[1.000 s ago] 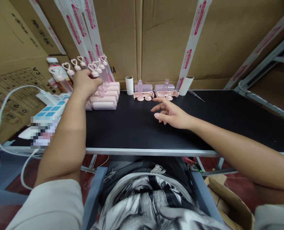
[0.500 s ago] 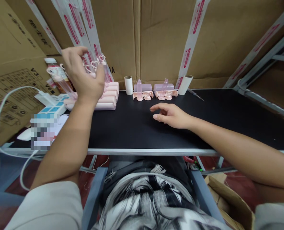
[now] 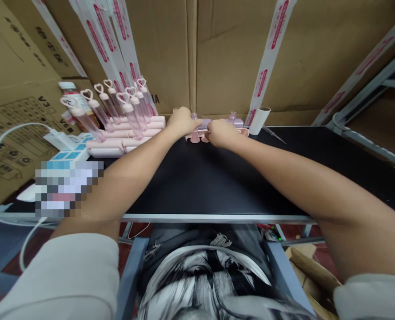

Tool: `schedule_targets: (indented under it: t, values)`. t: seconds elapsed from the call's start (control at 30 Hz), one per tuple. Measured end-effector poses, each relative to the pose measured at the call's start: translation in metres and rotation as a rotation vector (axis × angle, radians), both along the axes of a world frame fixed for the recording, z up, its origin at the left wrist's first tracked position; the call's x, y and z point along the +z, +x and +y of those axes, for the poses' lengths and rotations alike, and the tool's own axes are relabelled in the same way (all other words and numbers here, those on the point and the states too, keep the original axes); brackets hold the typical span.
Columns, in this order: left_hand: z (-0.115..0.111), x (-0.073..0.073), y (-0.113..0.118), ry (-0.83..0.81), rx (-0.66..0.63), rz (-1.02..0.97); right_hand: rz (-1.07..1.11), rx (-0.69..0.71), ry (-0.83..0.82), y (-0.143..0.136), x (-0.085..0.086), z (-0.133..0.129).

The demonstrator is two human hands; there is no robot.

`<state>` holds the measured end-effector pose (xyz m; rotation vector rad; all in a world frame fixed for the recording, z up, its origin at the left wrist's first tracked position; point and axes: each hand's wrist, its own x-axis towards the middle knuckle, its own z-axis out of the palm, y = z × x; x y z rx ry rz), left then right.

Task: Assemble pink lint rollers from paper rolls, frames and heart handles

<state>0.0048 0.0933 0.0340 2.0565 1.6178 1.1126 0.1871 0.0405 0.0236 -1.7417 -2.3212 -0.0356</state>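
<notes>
At the back of the black table, my left hand bends around the left end of a small pink plastic holder, its thumb across a clear lilac tube. Most of its fingers are hidden. My right hand is closed, fingers curled at the holder's right end. Round pink bases show below the hands. Behind them lie lilac boxes, and another clear tube stands to the right, its lower part covered by my right hand.
Several heart-topped clear tubes stand among pink boxes at the left. A white paper roll and a thin pointed tool are at the right. A power strip, cable and bottle sit by the cardboard wall.
My left hand has moved right and down from the heart-topped tubes to the small pink holder. My right hand has reached forward to its right end, and its fingers have closed.
</notes>
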Motion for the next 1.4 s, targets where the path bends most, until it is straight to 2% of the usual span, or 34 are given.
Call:
schedule_targets:
  t: [0.13,0.23,0.33,0.43,0.5,0.57,0.7,0.83,0.97,1.4]
  values:
    - [-0.019,0.008,0.014,-0.022,0.072,0.220,-0.024,-0.057,-0.020,-0.009,-0.008,0.000]
    - [-0.038,0.018,0.011,0.087,0.074,0.195,0.108,-0.029,0.074,0.000,-0.006,-0.004]
    - [-0.060,0.023,0.000,0.135,0.032,-0.101,0.519,0.084,0.112,0.019,-0.005,-0.016]
    - [-0.085,0.020,-0.009,-0.010,-0.072,-0.524,1.056,0.264,-0.096,0.034,-0.009,-0.038]
    - [-0.100,0.016,-0.011,-0.092,-0.144,-0.713,1.265,0.375,-0.207,0.038,-0.013,-0.055]
    - [-0.110,0.013,-0.011,-0.140,-0.210,-0.797,1.360,0.436,-0.250,0.037,-0.015,-0.068]
    - [-0.113,0.009,-0.011,-0.152,-0.271,-0.837,1.429,0.490,-0.236,0.035,-0.014,-0.078]
    - [-0.107,0.008,-0.016,-0.095,-0.288,-0.853,1.444,0.511,-0.177,0.039,-0.013,-0.074]
    - [-0.109,0.007,-0.016,-0.094,-0.329,-0.828,1.410,0.534,-0.195,0.042,-0.015,-0.071]
    - [-0.111,0.006,-0.016,-0.081,-0.457,-0.771,1.384,0.523,-0.168,0.045,-0.012,-0.073]
